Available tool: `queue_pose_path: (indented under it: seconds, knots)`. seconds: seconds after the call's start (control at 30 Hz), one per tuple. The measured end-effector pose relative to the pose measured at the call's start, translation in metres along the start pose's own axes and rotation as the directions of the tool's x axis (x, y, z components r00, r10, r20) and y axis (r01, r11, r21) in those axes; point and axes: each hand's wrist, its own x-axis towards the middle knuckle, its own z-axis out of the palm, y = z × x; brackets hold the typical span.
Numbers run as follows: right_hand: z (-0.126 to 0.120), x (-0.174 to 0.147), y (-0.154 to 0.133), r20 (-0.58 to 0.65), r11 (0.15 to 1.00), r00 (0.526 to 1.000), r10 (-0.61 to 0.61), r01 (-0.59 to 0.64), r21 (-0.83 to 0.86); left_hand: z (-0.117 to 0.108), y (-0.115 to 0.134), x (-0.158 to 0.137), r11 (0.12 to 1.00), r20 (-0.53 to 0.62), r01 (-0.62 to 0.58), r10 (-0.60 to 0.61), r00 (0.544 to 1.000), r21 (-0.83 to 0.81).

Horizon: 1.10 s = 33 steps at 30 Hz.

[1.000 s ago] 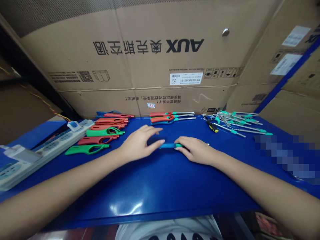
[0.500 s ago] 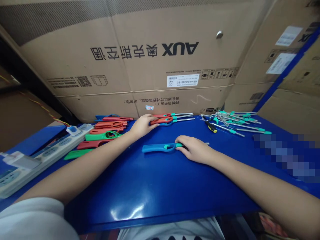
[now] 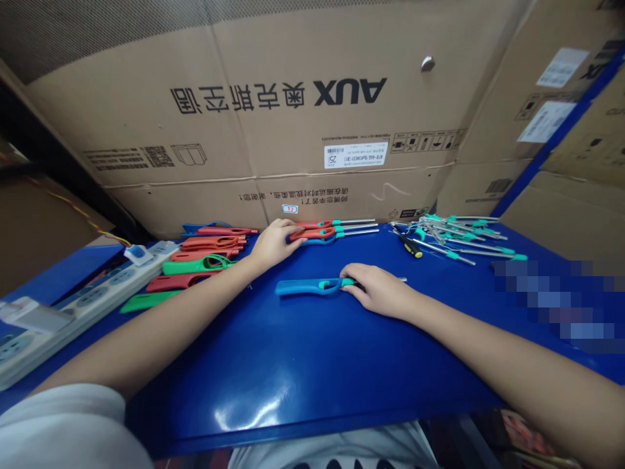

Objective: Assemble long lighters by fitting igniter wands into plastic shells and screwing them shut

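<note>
My left hand (image 3: 277,246) is closed around the handle end of an orange-red gas lighter (image 3: 319,233) at the back of the table. Its metal tube points right. Beside it lie a red gas lighter (image 3: 312,225) and a blue one partly hidden underneath. Nearer the front, my right hand (image 3: 374,288) grips a blue gas lighter (image 3: 305,286) at its turquoise neck. The blue handle points left, and my fingers cover most of the tube, whose tip shows beyond them.
Several red, orange and green lighter handles (image 3: 195,265) lie at left, next to a white power strip (image 3: 105,296). Right of centre are a black-and-yellow screwdriver (image 3: 411,246) and a pile of metal lighter tubes (image 3: 459,231) with turquoise parts. A cardboard wall (image 3: 273,143) stands behind the blue table (image 3: 303,378).
The whole view has shifted slightly to the left. Both hands stay on the same lighters, with no clear movement of the lighters.
</note>
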Motion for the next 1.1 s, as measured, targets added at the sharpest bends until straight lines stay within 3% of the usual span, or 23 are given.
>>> queue_pose_path:
  seconds: [0.23,0.47,0.73,0.97,1.03,1.1]
  knots:
    - [0.001,0.0,0.0,-0.017,1.0,1.0,-0.011,0.011,0.004,0.001,0.006,0.005,0.987,0.098,-0.124,0.113,0.989,0.106]
    - [0.001,0.0,0.0,-0.036,1.0,0.999,-0.016,0.017,0.019,0.005,0.002,0.01,0.975,0.144,-0.155,0.133,0.981,0.157]
    - [-0.002,0.0,0.0,-0.068,0.995,0.998,0.007,0.0,0.103,0.002,0.004,0.01,0.979,0.098,-0.152,0.139,0.985,0.137]
    - [-0.017,-0.001,0.004,0.023,0.999,0.999,-0.035,0.034,0.041,-0.025,0.044,-0.005,0.989,0.008,-0.151,0.151,0.989,0.011]
    - [-0.026,-0.001,0.01,0.064,0.998,0.998,-0.028,0.024,0.065,-0.035,0.059,-0.019,0.988,0.117,-0.109,0.121,0.986,-0.109]
    - [-0.039,-0.001,0.02,0.049,0.996,0.997,0.066,-0.068,0.051,-0.046,0.072,-0.037,0.99,0.287,-0.031,0.07,0.955,-0.139]
